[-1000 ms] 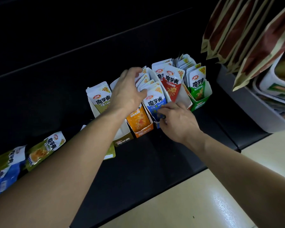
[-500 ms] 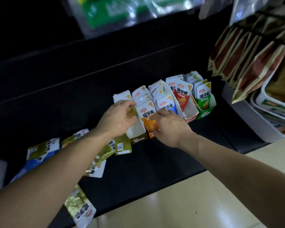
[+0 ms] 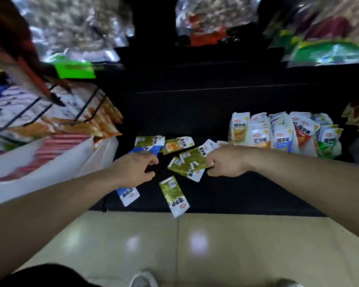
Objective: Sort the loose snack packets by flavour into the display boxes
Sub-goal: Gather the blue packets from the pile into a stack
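Nearest me, a lone olive packet point(image 3: 174, 196) lies at the edge of the black shelf point(image 3: 236, 195). The left hand point(image 3: 134, 170) curls over a blue packet point(image 3: 127, 196), but I can't tell whether it grips it. The right hand point(image 3: 226, 162) pinches olive packets point(image 3: 192, 161). The display boxes point(image 3: 284, 135) stand beyond, to the right.

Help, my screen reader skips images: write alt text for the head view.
Two bare hands work among loose snack packets on a dark shelf: the right hand grips olive-green packets, and the left hand is over blue packets. Filled display boxes stand further right.
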Tool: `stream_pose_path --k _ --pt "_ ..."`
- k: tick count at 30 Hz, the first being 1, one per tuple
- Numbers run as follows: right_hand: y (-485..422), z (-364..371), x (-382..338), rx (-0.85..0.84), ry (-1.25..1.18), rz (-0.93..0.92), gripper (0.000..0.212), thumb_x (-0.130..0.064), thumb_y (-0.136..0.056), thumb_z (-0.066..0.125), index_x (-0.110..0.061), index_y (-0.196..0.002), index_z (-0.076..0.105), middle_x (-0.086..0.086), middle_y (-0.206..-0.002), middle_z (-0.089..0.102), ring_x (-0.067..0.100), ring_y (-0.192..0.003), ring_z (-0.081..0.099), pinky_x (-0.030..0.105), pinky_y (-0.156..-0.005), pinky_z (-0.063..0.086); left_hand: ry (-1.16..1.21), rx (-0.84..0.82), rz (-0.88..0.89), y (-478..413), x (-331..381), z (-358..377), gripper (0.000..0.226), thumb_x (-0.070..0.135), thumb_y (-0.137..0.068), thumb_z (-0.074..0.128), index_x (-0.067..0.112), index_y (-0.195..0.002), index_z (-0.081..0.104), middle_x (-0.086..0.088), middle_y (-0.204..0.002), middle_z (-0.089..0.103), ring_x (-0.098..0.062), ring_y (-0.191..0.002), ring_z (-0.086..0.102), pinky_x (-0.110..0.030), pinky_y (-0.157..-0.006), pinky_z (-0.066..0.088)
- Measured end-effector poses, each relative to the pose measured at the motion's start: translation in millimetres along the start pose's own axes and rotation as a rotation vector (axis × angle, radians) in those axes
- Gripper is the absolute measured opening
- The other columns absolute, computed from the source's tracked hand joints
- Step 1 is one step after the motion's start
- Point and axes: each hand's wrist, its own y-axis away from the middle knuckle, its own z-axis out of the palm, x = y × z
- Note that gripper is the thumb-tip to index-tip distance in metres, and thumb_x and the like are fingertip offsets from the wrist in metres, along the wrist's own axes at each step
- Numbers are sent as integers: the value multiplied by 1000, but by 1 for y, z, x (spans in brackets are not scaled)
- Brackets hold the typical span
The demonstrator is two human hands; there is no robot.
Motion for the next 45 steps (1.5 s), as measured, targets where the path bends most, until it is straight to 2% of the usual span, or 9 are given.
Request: stream_pose_path --k 7,15,18,25,28,34,38,41,45 --pt "-97 95 -54 -45 -82 -29 41 -42 -99 51 -17 -132 53 5 -128 52 25 -114 54 36 -92 48 149 -19 -261 25 -95 102 40 31 -93 63 23 -132 54 3 -134 54 -19 -118 56 -26 -88 39" --pt "-170 161 -96 49 -238 -72 46 -38 -97 52 -27 -141 47 1 -146 40 24 -131 43 41 -102 43 28 -37 -262 -16 -149 194 92 38 -78 77 25 -154 26 1 -161 22 -28 -145 24 -46 -110 41" --pt "-188 171 -106 127 -290 -114 43 -35 -99 49 -27 -141 46 -3 -145 41 22 -134 40 38 -105 39 -109 25 -193 -24 -161 217 112 36 -57 90 25 -152 32 -4 -160 29 -32 -138 39 -45 -95 52" --pt "-222 183 -119 280 -316 -275 54 -44 -94 49 -32 -146 41 -10 -142 44 19 -131 40 35 -104 39 -101 499 32 -18 -147 251 47 19 -75 66 22 -122 66 -6 -108 65 -32 -97 60 -44 -79 54" --pt "-226 186 -124 239 -319 -376 63 -62 -87 50 -34 -143 46 -15 -139 46 15 -125 43 32 -102 39 -31 510 65 -17 -144 251 34 29 -85 61 21 -116 72 -4 -105 66 -29 -94 61 -42 -80 55" --pt "-236 168 -117 524 -605 -347 12 -31 -94 63 -26 -104 68 -9 -98 66 17 -92 63 39 -77 53 269 566 -16 -33 -133 196 26 36 -99 55 16 -103 72 3 -93 66 -21 -79 65 -34 -69 51" --pt "-248 140 -113 477 -829 -295 11 -33 -97 62 -24 -90 62 -9 -77 67 8 -72 64 36 -65 54 618 362 -295 -45 -130 184 24 34 -86 75 20 -103 66 8 -82 68 -12 -73 67 -31 -68 57" --pt "-267 130 -112 554 -695 -238 26 -35 -99 57 -28 -124 61 -11 -120 65 8 -107 60 37 -92 52 872 366 -421 -47 -139 194 16 28 -84 77 24 -97 68 6 -78 71 -12 -71 69 -45 -68 62" --pt "-305 120 -109 326 -113 -152 69 -45 -102 41 -21 -160 12 0 -168 3 22 -153 8 46 -123 14 929 448 -582 -47 -152 204 13 28 -87 75 26 -99 69 4 -86 74 -14 -81 72 -35 -71 61"
